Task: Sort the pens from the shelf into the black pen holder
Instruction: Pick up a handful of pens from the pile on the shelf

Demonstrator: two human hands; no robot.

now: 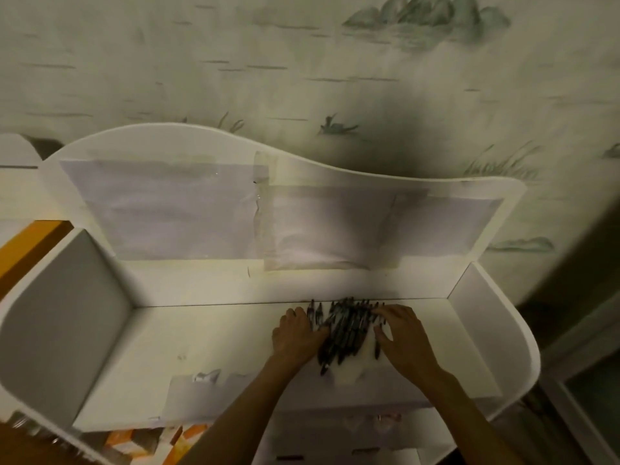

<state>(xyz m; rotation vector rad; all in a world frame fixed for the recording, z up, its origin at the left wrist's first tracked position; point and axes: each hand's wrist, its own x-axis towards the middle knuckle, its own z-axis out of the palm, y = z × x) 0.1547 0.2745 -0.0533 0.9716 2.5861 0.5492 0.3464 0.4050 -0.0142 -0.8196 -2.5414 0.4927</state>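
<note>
Two hands flank one heap of dark pens (345, 330) on the white shelf (208, 344), right of centre, near the back panel (201, 280). Pens lie roughly parallel, tips toward the back panel, bunched and overlapping; count not readable, too blurred. A few stragglers sit at the heap's left edge by the left hand's fingertips, and one or two on the right side under the right hand.

Left hand (297, 333) lies palm down on the shelf, touching the heap's left side, fingers fairly straight and pointed toward the back, pressed against the pens, not wrapped round any. Right hand (402, 337) is on the heap's right side, fingers bent over the top of the pens at the far end, thumb beside a pen at the near right; whether it actually pinches a pen or just rests on them, cannot tell. Both forearms come in from the bottom edge, converging on the heap.

Shelf has rounded white side walls (63, 327) left and right. Pale paper sheets (167, 209) are taped to the back panel, another strip along the shelf's front edge. Behind is wallpaper (302, 62) with faint grey-green landscape print. Orange patterned surface (27, 246) shows at left and below the shelf.
</note>
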